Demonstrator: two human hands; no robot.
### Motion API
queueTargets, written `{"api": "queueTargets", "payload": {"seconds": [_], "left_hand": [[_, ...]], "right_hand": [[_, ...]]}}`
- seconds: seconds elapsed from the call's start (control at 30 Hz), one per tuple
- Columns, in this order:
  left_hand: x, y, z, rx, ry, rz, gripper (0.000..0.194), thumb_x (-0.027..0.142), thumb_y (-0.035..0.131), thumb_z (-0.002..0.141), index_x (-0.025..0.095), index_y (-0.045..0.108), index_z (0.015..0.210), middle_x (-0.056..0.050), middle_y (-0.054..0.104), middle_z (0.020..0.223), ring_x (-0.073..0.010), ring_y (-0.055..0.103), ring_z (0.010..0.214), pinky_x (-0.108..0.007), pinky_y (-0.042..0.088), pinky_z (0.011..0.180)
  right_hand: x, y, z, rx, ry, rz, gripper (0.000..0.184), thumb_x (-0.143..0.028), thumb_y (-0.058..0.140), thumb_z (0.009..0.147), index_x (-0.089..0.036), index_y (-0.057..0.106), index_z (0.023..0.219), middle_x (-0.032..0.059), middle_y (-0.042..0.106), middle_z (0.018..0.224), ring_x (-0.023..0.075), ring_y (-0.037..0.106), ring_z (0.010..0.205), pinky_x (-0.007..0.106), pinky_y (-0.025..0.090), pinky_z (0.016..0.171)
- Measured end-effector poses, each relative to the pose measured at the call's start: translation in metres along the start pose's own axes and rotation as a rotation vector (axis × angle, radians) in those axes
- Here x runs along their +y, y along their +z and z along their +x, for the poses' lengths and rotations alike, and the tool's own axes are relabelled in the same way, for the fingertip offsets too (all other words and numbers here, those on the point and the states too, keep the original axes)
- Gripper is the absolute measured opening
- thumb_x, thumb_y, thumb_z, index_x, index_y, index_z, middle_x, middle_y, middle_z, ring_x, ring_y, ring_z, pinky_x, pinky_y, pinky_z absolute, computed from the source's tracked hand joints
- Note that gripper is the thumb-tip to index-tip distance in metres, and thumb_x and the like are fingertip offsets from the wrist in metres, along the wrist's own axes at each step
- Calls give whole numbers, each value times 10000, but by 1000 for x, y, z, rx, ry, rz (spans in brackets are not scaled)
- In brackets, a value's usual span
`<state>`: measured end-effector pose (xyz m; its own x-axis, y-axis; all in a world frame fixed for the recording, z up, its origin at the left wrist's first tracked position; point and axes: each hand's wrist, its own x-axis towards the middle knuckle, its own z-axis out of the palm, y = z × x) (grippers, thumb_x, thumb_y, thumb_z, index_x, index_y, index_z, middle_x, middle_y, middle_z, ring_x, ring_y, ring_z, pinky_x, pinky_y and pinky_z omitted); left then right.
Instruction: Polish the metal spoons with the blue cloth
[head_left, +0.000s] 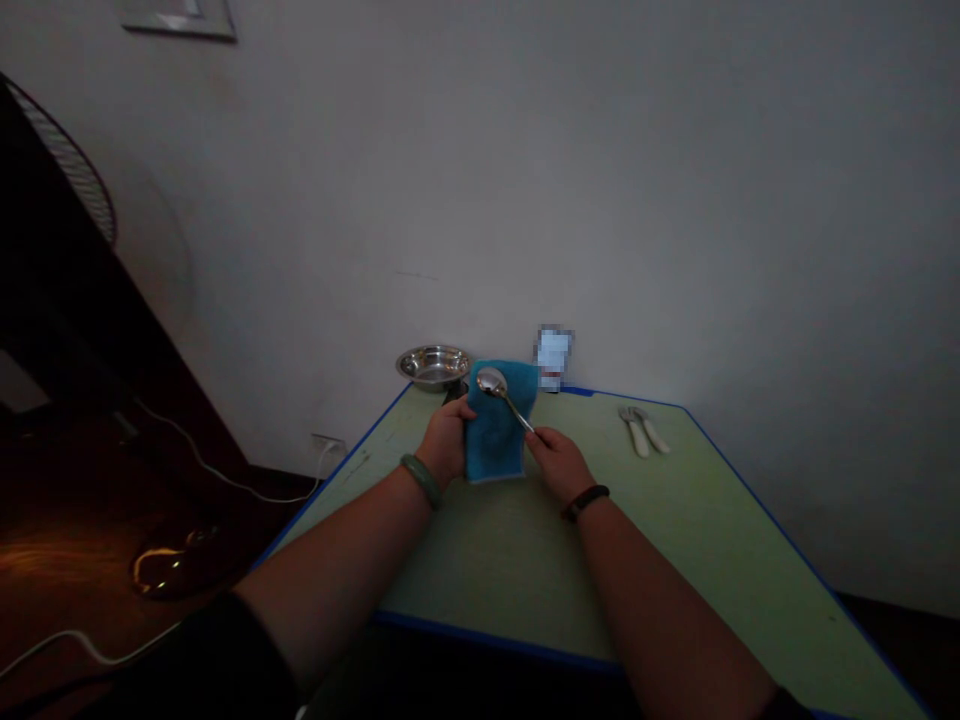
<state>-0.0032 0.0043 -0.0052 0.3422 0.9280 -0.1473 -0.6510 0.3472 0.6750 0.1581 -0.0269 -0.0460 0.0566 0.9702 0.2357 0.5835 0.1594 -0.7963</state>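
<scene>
Okay, starting closest to you: both bare forearms run up from the bottom of the shot, with a green bangle [421, 480] on the left wrist and a dark bracelet [585, 503] on the right.

Your left hand [445, 441] is curled closed around the side of a blue cloth [493, 432], holding it upright-ish against the fingers. Your right hand [559, 465] is mostly closed too, pinching the end of a steel spoon's [493, 382] handle. That spoon's the bit to look at: its long axis runs diagonally up and to your left, from the right hand across the top of the cloth, with the bowl end out past the cloth's upper edge, right by your left hand. So the right hand has the handle, while the left is nearer the bowl but isn't clearly touching it.

Both hands sit over a green table [697, 560] with blue edging. Farther out, a shiny metal bowl [433, 367] sits just behind the cloth at the far edge, next to a pixelated blurry object [555, 357]. Off to your right lie two white-handled utensils [641, 430], side by side, with a plain wall [600, 180] behind everything.
</scene>
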Motion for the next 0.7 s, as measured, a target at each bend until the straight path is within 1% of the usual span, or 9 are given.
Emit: {"api": "queueTargets", "payload": {"seconds": [0.1, 0.2, 0.33, 0.53, 0.7], "left_hand": [[0, 0, 0, 25, -6, -6, 288, 115, 431, 474, 155, 591, 710, -37, 629, 582, -257, 633, 680, -428, 512, 686], [1, 0, 0, 30, -28, -36, 304, 123, 427, 475, 155, 594, 727, -44, 639, 609, -267, 632, 691, -431, 513, 677], [2, -1, 1, 8, 1, -84, 391, 116, 430, 463, 160, 605, 810, -41, 664, 686, -269, 634, 717, -437, 515, 679], [3, -1, 2, -12, 77, -91, 464, 111, 424, 468, 155, 610, 890, -37, 675, 720, -262, 637, 747, -437, 513, 704], [4, 1, 0, 10, 46, -93, 469, 112, 420, 463, 149, 612, 889, -43, 681, 734, -266, 639, 754, -440, 514, 698]], "right_hand": [[0, 0, 0, -18, 5, -1, 322, -437, 415, 782, -174, 594, 729, 17, 581, 689, 154, 510, 683, 254, 346, 611], [0, 0, 0, -39, 15, 4, 322, -435, 420, 780, -175, 610, 774, 21, 593, 714, 155, 520, 698, 257, 354, 626], [2, 1, 0, -55, -6, -24, 326, -432, 410, 789, -174, 605, 749, 19, 586, 698, 154, 520, 696, 258, 353, 630], [2, 0, 0, -10, 8, -41, 329, -443, 400, 793, -181, 596, 753, 14, 576, 707, 149, 512, 695, 252, 341, 615], [1, -1, 0, 21, 8, -61, 325, -453, 397, 792, -185, 562, 709, -2, 541, 656, 141, 487, 655, 246, 327, 587]]}}
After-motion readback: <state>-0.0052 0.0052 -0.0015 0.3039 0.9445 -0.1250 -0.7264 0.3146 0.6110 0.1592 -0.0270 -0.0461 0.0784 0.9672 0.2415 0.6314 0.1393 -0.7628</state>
